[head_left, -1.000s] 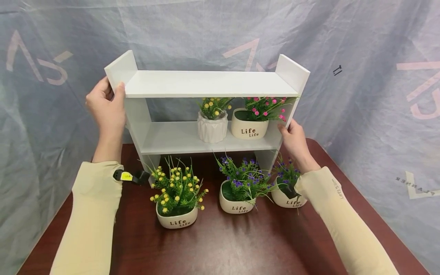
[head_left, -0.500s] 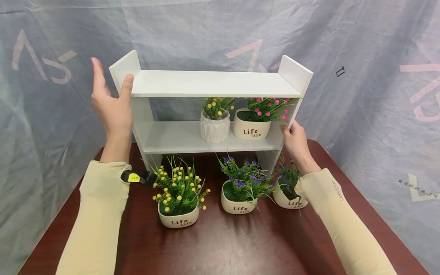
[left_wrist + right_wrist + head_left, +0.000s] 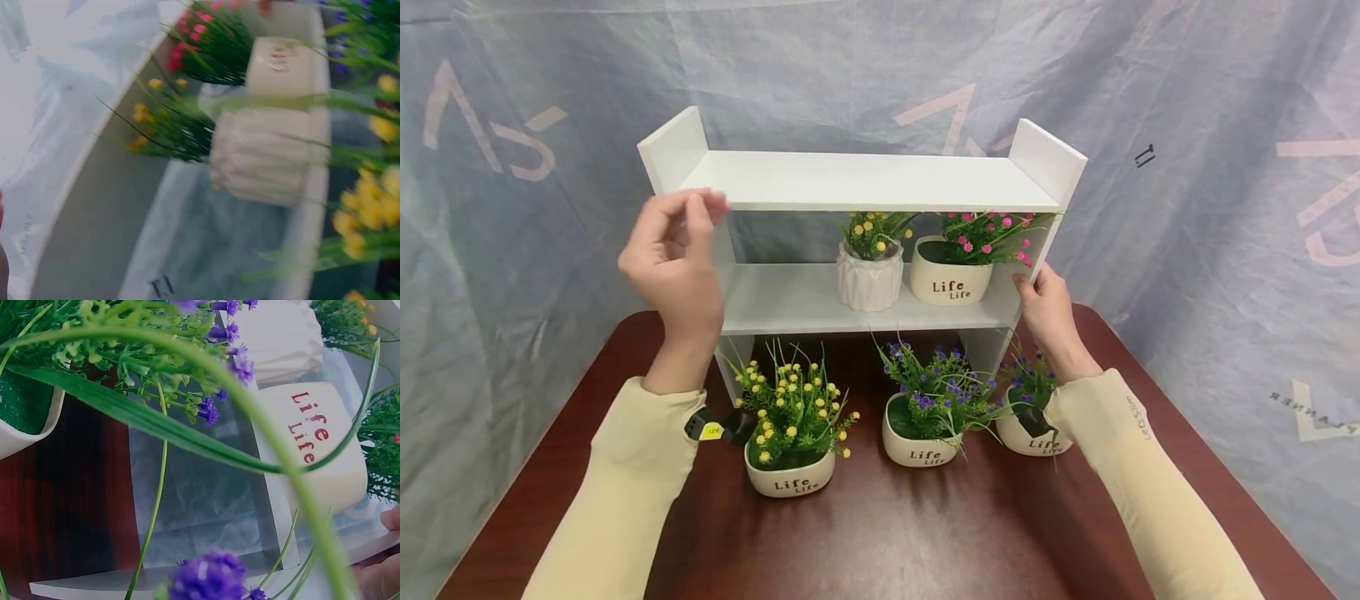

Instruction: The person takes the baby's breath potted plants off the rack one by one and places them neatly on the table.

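A white shelf unit (image 3: 865, 179) stands upright across the table. My right hand (image 3: 1049, 310) grips the front edge of its right side panel, the thumb inside; in the right wrist view the fingers (image 3: 381, 575) show at the lower right. My left hand (image 3: 681, 250) is raised before the left side panel, fingers bent loosely toward the thumb, nothing visible in it. On the middle board stand a white ribbed pot (image 3: 869, 279) of yellow flowers and a cream "Life" pot (image 3: 951, 275) of pink flowers, its blooms partly behind the top board.
In front of the shelf stand a cream pot of yellow flowers (image 3: 790, 479), one of purple flowers (image 3: 921, 446), and another purple-flowered pot (image 3: 1030, 437) beneath my right wrist. The dark red table (image 3: 880, 542) bears them all. A grey curtain (image 3: 820, 75) hangs behind.
My left hand has let go of the shelf's upper left panel, spread its fingers, then come down and to the right with fingers bending. My right hand keeps its grip.
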Available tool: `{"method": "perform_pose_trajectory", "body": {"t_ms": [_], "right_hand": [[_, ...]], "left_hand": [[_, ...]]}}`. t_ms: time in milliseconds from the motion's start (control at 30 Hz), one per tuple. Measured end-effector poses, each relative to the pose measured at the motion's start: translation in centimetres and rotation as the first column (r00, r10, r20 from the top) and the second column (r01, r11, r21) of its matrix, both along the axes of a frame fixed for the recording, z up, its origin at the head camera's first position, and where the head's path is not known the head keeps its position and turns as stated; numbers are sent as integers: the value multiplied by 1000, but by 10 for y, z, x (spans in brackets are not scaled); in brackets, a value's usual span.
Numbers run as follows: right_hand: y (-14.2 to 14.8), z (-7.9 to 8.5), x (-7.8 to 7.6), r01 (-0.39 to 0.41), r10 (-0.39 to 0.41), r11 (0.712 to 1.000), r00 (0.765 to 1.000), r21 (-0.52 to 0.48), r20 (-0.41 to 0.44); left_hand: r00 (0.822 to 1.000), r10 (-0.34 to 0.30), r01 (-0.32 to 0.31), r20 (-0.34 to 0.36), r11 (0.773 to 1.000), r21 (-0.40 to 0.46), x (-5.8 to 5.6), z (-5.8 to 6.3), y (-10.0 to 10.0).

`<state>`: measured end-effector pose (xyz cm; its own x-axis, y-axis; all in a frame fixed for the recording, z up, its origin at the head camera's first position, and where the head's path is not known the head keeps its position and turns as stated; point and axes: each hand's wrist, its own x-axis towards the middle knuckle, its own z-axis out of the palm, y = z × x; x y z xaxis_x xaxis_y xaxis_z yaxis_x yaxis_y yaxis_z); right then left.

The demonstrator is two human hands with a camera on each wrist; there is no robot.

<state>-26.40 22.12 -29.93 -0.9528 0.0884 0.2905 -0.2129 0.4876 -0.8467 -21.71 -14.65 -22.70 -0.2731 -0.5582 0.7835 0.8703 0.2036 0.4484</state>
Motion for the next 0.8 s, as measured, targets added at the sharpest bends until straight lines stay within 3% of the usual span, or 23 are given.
{"method": "perform_pose_trajectory", "body": {"t_ms": [100,200,267,333,400,533,667,800], "right_hand": [[0,0,0,-4,4,1000,1000,5,-2],[-1,0,0,-4,4,1000,1000,-1,-2],[-1,0,0,-1,1,1000,1000,-7,-1],[-1,1,1,1,-1,1000,1000,-12,2],[-1,1,1,6,-6,1000,1000,-9,4],[-1,0,1,12,-12,1000,1000,8,5],[-1,-2,0,15,-15,1000,1000,21,3],[0,-2,0,13,-13,1000,1000,25,-4]], "left_hand": [[995,-67,77,69,985,-152,-5,-15,-5],[980,-99,149,173,939,-309,-9,-28,-10],[955,-108,210,277,906,-368,-12,-34,-12],[913,-101,272,396,873,-404,-16,-38,-14],[855,-124,356,503,846,-397,-20,-41,-16],[752,-179,488,634,799,-353,-28,-46,-21],[691,-196,538,695,782,-314,-35,-50,-24],[656,-202,559,728,778,-288,-42,-53,-25]]}}
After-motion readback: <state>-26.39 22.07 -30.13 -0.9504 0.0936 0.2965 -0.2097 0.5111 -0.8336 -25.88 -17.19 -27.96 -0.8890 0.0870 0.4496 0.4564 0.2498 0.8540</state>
